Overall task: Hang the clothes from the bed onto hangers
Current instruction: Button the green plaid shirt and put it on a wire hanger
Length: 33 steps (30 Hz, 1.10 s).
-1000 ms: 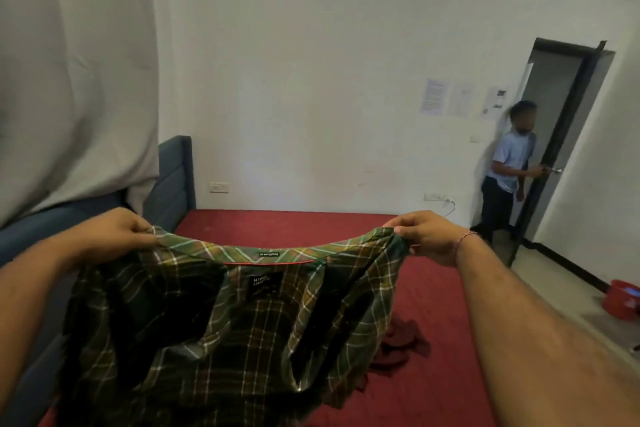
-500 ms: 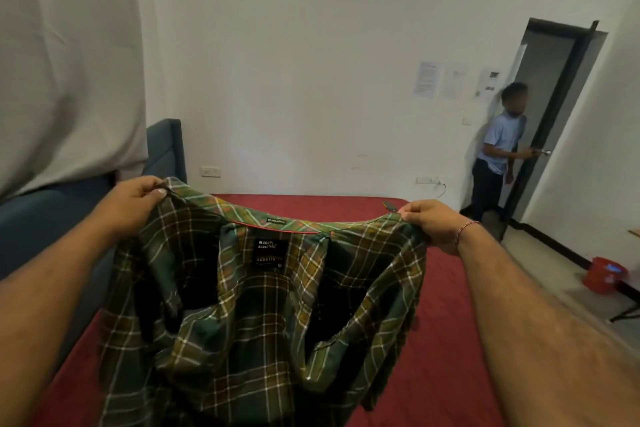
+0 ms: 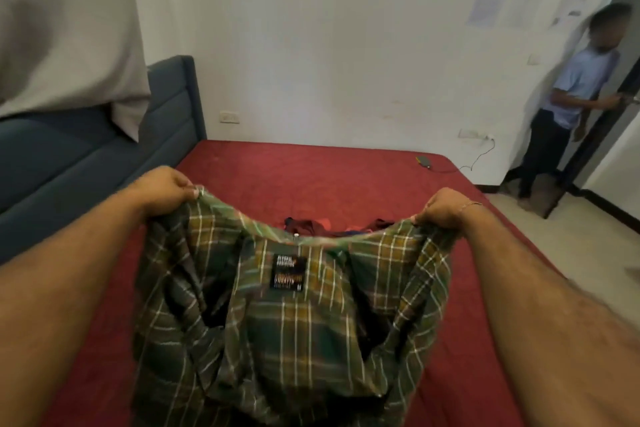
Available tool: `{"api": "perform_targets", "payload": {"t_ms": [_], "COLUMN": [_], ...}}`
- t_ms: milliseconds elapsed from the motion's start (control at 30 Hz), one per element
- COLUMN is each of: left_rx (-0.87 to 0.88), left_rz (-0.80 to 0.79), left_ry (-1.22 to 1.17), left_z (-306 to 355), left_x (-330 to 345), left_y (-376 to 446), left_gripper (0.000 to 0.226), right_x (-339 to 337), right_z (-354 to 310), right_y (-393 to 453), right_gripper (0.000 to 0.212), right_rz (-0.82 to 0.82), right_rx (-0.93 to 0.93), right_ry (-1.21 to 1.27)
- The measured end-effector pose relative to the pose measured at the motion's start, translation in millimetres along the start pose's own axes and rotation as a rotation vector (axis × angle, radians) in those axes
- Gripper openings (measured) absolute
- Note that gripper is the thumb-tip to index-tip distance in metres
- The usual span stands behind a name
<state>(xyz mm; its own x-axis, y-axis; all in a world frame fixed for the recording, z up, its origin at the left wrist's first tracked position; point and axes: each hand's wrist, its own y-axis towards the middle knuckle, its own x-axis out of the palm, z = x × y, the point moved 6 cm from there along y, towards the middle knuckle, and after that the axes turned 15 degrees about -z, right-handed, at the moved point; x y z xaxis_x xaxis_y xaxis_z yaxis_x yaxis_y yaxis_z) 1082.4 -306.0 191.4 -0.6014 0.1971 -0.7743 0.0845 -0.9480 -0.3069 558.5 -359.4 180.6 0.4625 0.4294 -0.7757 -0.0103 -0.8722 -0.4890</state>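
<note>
Head camera looked down over my arms at the bed (image 3: 346, 177), and I take the bed as my marker for everything else. I held a green checked shirt (image 3: 294, 315) spread above the near half of the bed. My left hand (image 3: 166, 189) had its fingers curled round the shirt's left shoulder, and my right hand (image 3: 441, 206) pinched the right shoulder, so the collar sagged between them and the black label (image 3: 288, 272) on the inside faced me. The shirt's body hung down toward the bed; whether its hem touched the cover I could not tell, since it ran out of the bottom of the view.

I judged the step as opening one garment out by its shoulders, ready for a hanger. No hanger showed anywhere, so the next move would call for freeing one hand, keeping the collar open with the other, and finding one.

Beyond the shirt, in the middle of the bed, lay a dark red heap of clothes (image 3: 311, 224), mostly hidden behind the collar; I could not count the pieces. Near the far right corner of the bed lay a small dark thing on a cable (image 3: 424, 161), too small to name. Past that corner a person (image 3: 568, 100) stood blurred at a doorway.
</note>
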Motion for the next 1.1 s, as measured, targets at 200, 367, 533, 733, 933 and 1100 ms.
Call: {"api": "perform_targets", "payload": {"t_ms": [200,367,533,733,933,1100], "left_rx": [0.181,0.361,0.507,0.321,0.422,0.681], "left_rz": [0.490,0.190,0.320,0.452,0.542,0.529], "left_ry": [-0.186,-0.239,-0.115,0.087,-0.007,0.044], "left_z": [-20.8,-105.6,-181.2,-191.8,-180.1,-154.6], "left_x": [172.6,438.5,583.0,559.8,551.8,566.3], "left_y": [108.9,190.5,222.9,227.6,209.8,187.2], "left_gripper": [0.020,0.035,0.055,0.017,0.007,0.016], "right_x": [137.8,420.8,552.3,551.6,553.0,551.9], "right_z": [30.6,86.8,100.6,95.5,94.8,101.2], "right_y": [126.1,261.7,307.6,303.3,308.6,311.3], "right_gripper": [0.026,0.019,0.022,0.026,0.025,0.022], "right_rz": [0.489,0.213,0.440,0.442,0.451,0.497], "right_rx": [-0.175,-0.327,-0.499,-0.596,-0.583,-0.579], "right_ry": [0.455,0.767,0.685,0.835,0.797,0.799]}}
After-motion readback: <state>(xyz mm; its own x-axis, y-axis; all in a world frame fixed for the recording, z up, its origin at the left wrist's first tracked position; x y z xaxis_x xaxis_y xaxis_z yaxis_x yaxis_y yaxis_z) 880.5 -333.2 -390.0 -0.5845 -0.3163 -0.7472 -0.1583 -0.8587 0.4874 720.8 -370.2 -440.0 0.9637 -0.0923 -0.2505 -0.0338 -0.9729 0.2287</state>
